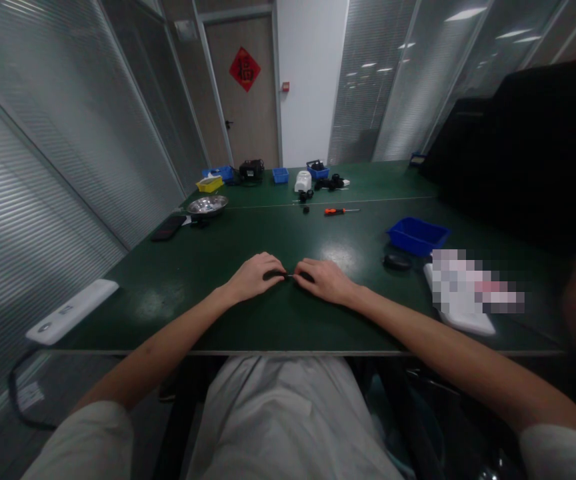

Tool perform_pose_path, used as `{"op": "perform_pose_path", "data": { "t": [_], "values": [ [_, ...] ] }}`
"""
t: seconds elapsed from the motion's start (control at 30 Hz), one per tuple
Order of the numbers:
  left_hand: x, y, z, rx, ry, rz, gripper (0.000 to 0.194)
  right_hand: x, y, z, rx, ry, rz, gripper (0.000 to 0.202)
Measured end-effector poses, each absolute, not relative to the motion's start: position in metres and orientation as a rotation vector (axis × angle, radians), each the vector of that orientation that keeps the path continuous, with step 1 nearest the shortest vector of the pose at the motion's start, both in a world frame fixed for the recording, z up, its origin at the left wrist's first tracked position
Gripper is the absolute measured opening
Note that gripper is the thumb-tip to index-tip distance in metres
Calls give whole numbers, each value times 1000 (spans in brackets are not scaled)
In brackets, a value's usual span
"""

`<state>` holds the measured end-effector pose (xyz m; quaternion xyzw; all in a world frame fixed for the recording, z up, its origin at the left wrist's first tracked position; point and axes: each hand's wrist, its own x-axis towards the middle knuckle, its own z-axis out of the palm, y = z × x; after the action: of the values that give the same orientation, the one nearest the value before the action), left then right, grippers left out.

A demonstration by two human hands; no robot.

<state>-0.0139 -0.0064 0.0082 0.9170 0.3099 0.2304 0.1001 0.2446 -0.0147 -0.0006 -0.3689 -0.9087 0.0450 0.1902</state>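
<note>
Just above the green tabletop, near its front middle, my left hand (257, 277) is closed on a small black piece (272, 274). Facing it, my right hand (325, 280) pinches another small black piece (307, 277). A thin, light metallic bit (291, 275) shows in the narrow gap between the fingertips. Whether the two black pieces are joined there, I cannot tell. The fingers hide much of both, and their kind is too small to make out. Beyond the hands lies an orange-handled screwdriver (335, 211), with a small black part (306, 209) to its left.
A dark blue tray (418, 237), a black mouse (397, 262) and a white slab (463, 320) with a blurred patch lie to the right. On the left are a metal bowl (208, 205), a phone (169, 227) and a white power strip (72, 311). Bins and parts line the back.
</note>
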Motion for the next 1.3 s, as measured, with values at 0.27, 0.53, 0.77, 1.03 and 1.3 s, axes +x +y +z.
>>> {"op": "perform_pose_path", "data": {
  "t": [0.27, 0.53, 0.77, 1.03, 1.3],
  "values": [
    [-37, 2, 7, 2580, 1036, 594, 28, 247, -15, 2, -1019, -2549, 172, 20],
    [-200, 47, 19, 2335, 1920, 649, 38, 248, -14, 1, -1013, -2532, 188, 22],
    [-317, 48, 17, 1824, 2515, 415, 30, 247, -15, 3, -1024, -2540, 215, 22],
    [-322, 46, 16, 1752, 2539, 440, 27, 246, -14, 3, -1036, -2544, 218, 23],
    [-316, 39, 17, 1773, 2587, 543, 28, 246, -15, 4, -1019, -2543, 217, 22]
  ]
}}
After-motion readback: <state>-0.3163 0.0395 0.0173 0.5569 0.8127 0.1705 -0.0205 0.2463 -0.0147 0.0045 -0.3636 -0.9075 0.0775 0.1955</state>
